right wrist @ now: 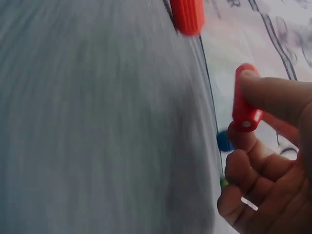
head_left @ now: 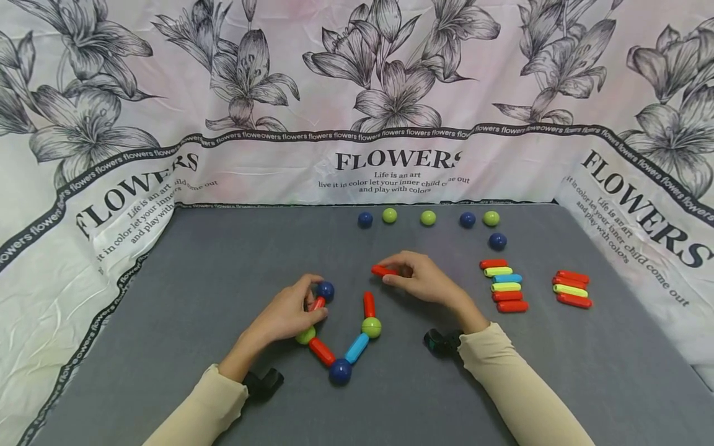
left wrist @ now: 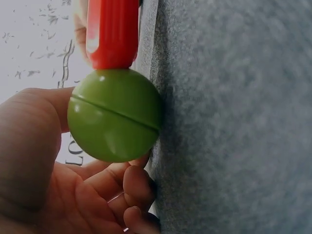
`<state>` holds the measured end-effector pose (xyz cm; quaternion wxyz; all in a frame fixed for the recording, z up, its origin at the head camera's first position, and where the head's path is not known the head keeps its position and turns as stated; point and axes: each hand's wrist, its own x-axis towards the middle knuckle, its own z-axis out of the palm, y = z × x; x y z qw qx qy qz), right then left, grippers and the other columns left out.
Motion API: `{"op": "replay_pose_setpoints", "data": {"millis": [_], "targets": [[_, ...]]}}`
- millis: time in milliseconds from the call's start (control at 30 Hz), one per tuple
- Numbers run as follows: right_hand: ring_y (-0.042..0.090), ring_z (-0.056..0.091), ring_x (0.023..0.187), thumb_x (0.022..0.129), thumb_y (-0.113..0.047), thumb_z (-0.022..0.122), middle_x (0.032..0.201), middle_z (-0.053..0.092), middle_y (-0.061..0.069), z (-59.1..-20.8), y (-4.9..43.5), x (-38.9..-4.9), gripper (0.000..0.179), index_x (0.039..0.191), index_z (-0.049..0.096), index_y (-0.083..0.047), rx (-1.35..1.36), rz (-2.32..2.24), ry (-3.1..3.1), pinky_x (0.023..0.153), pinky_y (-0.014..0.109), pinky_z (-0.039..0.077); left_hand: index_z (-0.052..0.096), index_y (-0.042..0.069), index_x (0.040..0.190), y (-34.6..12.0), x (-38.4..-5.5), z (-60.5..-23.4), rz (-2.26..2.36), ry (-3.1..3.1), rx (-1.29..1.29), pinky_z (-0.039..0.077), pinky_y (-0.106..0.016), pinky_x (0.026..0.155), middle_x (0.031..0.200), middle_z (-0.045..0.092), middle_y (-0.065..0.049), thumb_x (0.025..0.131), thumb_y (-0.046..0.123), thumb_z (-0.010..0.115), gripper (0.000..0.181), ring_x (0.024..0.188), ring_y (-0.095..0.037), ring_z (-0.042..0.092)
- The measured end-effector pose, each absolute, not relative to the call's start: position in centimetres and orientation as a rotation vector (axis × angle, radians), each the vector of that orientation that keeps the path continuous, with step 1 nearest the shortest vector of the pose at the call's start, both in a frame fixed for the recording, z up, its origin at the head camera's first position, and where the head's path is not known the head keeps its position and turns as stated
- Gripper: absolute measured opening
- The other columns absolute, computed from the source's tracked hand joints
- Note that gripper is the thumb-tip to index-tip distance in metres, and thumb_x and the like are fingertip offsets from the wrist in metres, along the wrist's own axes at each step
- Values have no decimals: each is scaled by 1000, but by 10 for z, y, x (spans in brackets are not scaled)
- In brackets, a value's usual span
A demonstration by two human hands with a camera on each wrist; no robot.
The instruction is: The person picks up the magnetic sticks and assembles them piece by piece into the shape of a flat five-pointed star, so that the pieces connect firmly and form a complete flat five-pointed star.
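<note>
My left hand (head_left: 287,313) grips a short red rod (head_left: 318,303) between thumb and fingers. A dark blue ball (head_left: 326,291) caps its far end, a green ball (head_left: 305,335) its near end. From there a V-shaped chain runs through another red rod (head_left: 321,352), a blue ball (head_left: 340,371), a light blue rod (head_left: 357,348), a green ball (head_left: 370,327) and an upright-pointing red rod (head_left: 369,304). The left wrist view shows a green ball (left wrist: 114,114) joined to a red rod (left wrist: 113,34). My right hand (head_left: 424,279) pinches a loose red rod (right wrist: 240,105) beyond the chain's right end.
Several blue and green balls (head_left: 427,218) lie along the grey table's (head_left: 251,241) back edge. To the right are a column of coloured rods (head_left: 506,287) and a smaller group of rods (head_left: 571,290). A flower-printed cloth (head_left: 251,167) stands behind and at the sides.
</note>
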<state>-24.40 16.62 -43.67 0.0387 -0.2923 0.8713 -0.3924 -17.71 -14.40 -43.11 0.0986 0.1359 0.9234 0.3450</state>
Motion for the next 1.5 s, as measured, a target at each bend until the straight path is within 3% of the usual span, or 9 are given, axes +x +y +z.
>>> {"op": "replay_pose_setpoints", "data": {"millis": [367, 667, 1000, 1267, 1500], "targets": [[10, 49, 74, 96, -22, 72, 94, 61, 1, -435, 110, -239, 26, 121, 74, -17, -1149, -1160, 2569, 66, 24, 43, 53, 12, 140, -143, -177, -427, 1031, 2728, 430, 40, -26, 55, 79, 57, 2, 90, 24, 74, 55, 59, -11, 50], [13, 49, 79, 97, -22, 71, 98, 61, 2, -434, 100, -232, 29, 125, 73, -15, -1143, -1115, 2565, 70, 24, 42, 53, 10, 137, -145, -177, -426, 1049, 2726, 465, 40, -24, 55, 78, 57, 2, 90, 22, 75, 53, 58, -10, 50], [15, 50, 81, 89, -39, 78, 112, 58, 9, -431, 112, -221, 73, 149, 48, -9, -902, -954, 2688, 73, 29, 42, 53, 11, 131, -140, -177, -427, 1095, 2737, 397, 41, -25, 56, 71, 55, 4, 89, 20, 75, 49, 56, -10, 50], [13, 52, 82, 88, -47, 77, 99, 60, 4, -426, 120, -204, 82, 149, 46, -2, -816, -864, 2685, 70, 28, 43, 56, 10, 128, -131, -172, -430, 1158, 2768, 271, 42, -27, 55, 70, 58, 2, 87, 18, 75, 46, 56, -11, 52], [13, 53, 81, 87, -50, 76, 98, 60, 3, -430, 128, -195, 85, 149, 45, 0, -749, -867, 2676, 69, 28, 44, 55, 8, 127, -125, -167, -432, 1159, 2789, 203, 42, -28, 54, 67, 58, 2, 85, 17, 74, 47, 54, -12, 52]]}}
